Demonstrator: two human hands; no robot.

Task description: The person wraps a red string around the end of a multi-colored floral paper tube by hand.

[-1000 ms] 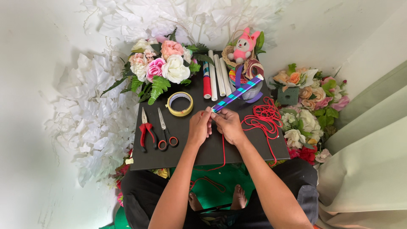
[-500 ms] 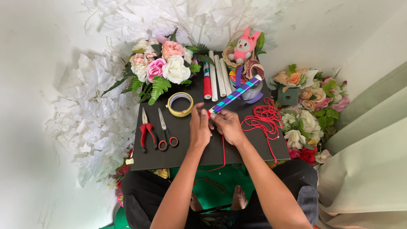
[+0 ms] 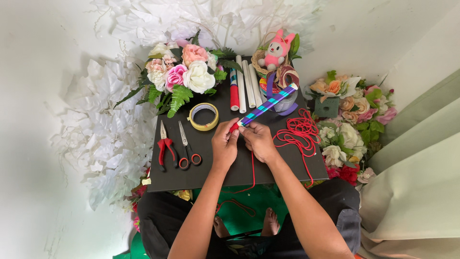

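Fingertips (image 3: 233,128) of both hands are pinched together at the near end of the striped stick (image 3: 268,104), where a bit of red cord is being pressed against it. Only the one head view is offered, looking straight down.

The left hand (image 3: 224,143) is held with its fingers curled and its thumb pressed onto the red tip. The right hand (image 3: 258,140) is brought in from the other side, fingers bent, the stick's end being steadied between thumb and forefinger. Both forearms are angled up from the lap and meet over the middle of the black board (image 3: 206,165).

As for progress: most of the stick is seen banded in purple and teal, with red showing only at the very end under the fingers, so the red wrapping is judged barely begun. A large loose heap of red cord (image 3: 299,132) lies on the board just right of the hands, and one strand hangs over the near edge, so plenty is judged left.

The stick's far end rests near the ribbon rolls (image 3: 280,81). The red pliers (image 3: 165,149), scissors (image 3: 188,148) and tape roll (image 3: 203,116) lie untouched to the left, well apart from the hands.
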